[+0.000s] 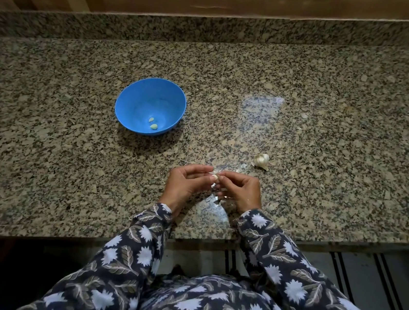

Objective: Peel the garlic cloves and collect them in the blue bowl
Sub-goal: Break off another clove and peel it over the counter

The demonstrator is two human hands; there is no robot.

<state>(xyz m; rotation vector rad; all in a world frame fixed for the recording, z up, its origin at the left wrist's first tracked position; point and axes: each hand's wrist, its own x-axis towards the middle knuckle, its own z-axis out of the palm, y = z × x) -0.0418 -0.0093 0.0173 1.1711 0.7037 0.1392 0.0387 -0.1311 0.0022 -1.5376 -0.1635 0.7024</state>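
A blue bowl (137,95) stands on the granite counter, left of centre, with two peeled garlic cloves (153,124) lying in its bottom. Nearer the counter's front edge, my left hand (186,183) and my right hand (239,190) meet fingertip to fingertip and pinch one small garlic clove (214,177) between them, with pale skin sticking out at its top. The rest of the garlic bulb (261,160) lies on the counter just beyond my right hand. Thin bits of peel (217,199) lie under and between my hands.
The speckled granite counter (334,149) runs the full width, with a raised granite lip and a wooden wall behind it. Its front edge passes just below my wrists. Floor with dark stripes shows at lower right.
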